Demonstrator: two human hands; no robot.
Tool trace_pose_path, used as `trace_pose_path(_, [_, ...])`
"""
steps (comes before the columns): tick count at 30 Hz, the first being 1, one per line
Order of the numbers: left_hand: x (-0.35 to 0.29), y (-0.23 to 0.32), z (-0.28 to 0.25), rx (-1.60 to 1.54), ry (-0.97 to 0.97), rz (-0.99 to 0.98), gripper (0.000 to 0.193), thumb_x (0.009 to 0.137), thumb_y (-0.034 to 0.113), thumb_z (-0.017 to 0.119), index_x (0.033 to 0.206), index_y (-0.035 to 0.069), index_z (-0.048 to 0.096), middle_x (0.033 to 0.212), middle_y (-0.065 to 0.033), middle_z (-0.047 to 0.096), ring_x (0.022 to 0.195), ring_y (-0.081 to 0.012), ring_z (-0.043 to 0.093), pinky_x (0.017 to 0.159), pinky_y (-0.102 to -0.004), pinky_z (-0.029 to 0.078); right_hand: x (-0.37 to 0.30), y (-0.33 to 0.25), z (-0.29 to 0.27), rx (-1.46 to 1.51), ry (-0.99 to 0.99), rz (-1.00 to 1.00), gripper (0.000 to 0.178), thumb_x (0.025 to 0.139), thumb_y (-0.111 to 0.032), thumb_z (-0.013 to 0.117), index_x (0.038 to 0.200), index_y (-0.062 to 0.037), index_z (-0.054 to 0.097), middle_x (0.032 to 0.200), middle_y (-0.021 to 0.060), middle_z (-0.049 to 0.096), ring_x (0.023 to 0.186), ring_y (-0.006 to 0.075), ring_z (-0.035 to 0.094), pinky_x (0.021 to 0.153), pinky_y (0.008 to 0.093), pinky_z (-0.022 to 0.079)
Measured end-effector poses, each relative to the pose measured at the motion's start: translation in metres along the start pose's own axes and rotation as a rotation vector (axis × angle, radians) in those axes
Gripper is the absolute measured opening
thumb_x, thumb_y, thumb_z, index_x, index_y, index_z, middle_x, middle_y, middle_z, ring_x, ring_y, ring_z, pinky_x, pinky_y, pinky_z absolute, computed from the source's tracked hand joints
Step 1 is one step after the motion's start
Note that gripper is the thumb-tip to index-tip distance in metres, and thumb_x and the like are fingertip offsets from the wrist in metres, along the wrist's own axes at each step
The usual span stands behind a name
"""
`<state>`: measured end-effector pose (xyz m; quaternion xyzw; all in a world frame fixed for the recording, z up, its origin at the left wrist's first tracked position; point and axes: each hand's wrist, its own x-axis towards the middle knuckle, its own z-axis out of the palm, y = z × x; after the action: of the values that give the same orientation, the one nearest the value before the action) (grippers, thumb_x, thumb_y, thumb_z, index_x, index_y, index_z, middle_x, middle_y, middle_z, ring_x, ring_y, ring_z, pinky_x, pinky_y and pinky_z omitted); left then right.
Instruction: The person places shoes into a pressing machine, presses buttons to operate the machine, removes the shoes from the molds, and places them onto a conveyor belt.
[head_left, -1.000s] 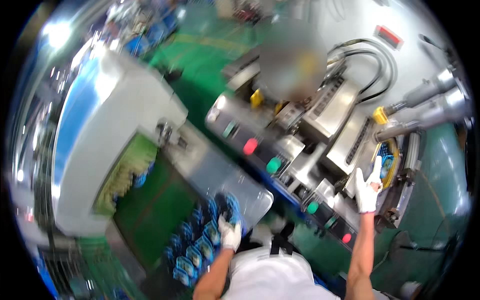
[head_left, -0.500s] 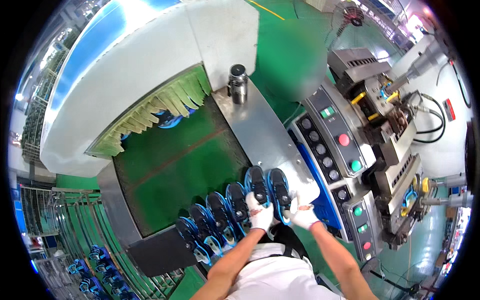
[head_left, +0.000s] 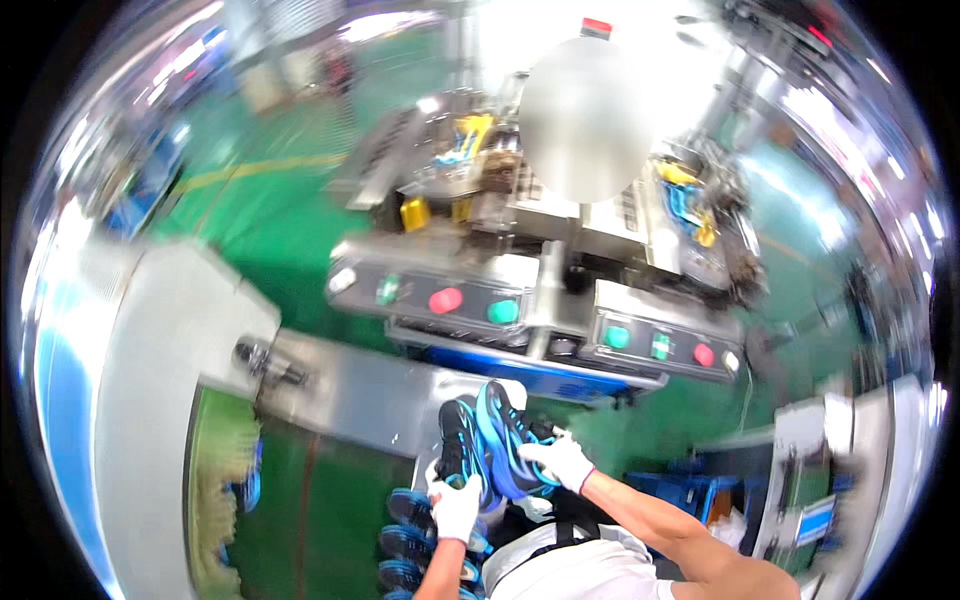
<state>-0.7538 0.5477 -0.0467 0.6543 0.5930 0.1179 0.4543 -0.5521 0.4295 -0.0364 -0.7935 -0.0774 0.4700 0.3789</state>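
Holding two blue-and-black shoes up, just in front of the control panel (head_left: 480, 300) w/ its red and green buttons. Left hand (head_left: 457, 507), white glove, fingers closed round the heel end of the darker shoe (head_left: 458, 452). Right hand (head_left: 562, 460), also gloved, clamped on the side of the bluer shoe (head_left: 500, 440). Both shoes lifted clear of the green belt (head_left: 330, 510), which is lying below and left of the panel; more shoes (head_left: 410, 530) in a row on the belt, nearer the body than the panel.

Risks, judging from this: gripping by edges only, so either shoe possibly slipping and dropping onto the row below, knocking pairs out of line. Swinging close to the panel, so a toe possibly bumping a button. Picture blurring a lot, so exact finger placement hard to tell.
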Motion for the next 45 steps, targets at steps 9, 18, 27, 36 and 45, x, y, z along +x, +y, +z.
trace_pose_path(9, [-0.121,0.152,0.159,-0.039,-0.783,0.676,0.072,0.071,0.011,0.083,0.134,0.002,0.049,0.111,-0.0111,0.064,0.097,-0.0203,0.062,0.09,-0.0364,0.052,-0.166,0.15,-0.165,0.864,0.777,-0.054,0.045,0.07,-0.032,0.093,0.105,-0.011,0.074,0.074,0.0002,0.068,0.054,0.0078,0.054,0.047,0.0255,0.045])
trace_pose_path(18, [-0.334,0.275,0.294,0.083,-1.349,1.014,0.072,0.074,0.01,0.081,0.137,-0.001,0.048,0.121,-0.0156,0.064,0.108,-0.0215,0.063,0.099,-0.0367,0.05,-0.345,0.27,-0.247,1.139,1.638,0.13,0.042,0.076,-0.039,0.088,0.092,-0.0023,0.074,0.064,0.0013,0.063,0.05,0.0099,0.054,0.049,0.0314,0.046])
trace_pose_path(27, [-0.515,0.286,0.543,0.201,-1.341,1.549,0.072,0.089,0.024,0.068,0.149,-0.003,0.041,0.144,-0.0294,0.052,0.131,-0.0401,0.054,0.109,-0.0437,0.044,-0.413,0.402,-0.412,0.447,1.855,0.678,0.079,0.078,-0.034,0.074,0.141,0.007,0.049,0.126,0.0302,0.064,0.121,0.0423,0.061,0.106,0.0456,0.046])
trace_pose_path(36, [-0.488,0.283,0.514,-0.098,-1.467,1.482,0.071,0.092,0.027,0.071,0.148,-0.004,0.042,0.144,-0.029,0.051,0.134,-0.0353,0.054,0.11,-0.0406,0.044,-0.401,0.407,-0.485,-0.155,2.121,0.405,0.068,0.086,-0.028,0.075,0.139,0.0076,0.051,0.136,0.0283,0.06,0.125,0.0389,0.06,0.107,0.0425,0.046])
trace_pose_path(45, [-0.002,0.011,0.145,0.734,-0.464,0.496,0.05,0.093,0.035,0.063,0.13,0.002,0.061,0.12,-0.0236,0.07,0.113,-0.0384,0.067,0.1,-0.0461,0.052,-0.103,0.237,-0.213,0.484,0.326,-0.332,0.055,0.092,-0.01,0.072,0.141,0.0044,0.049,0.129,0.0188,0.066,0.119,0.0264,0.065,0.101,0.0362,0.053])
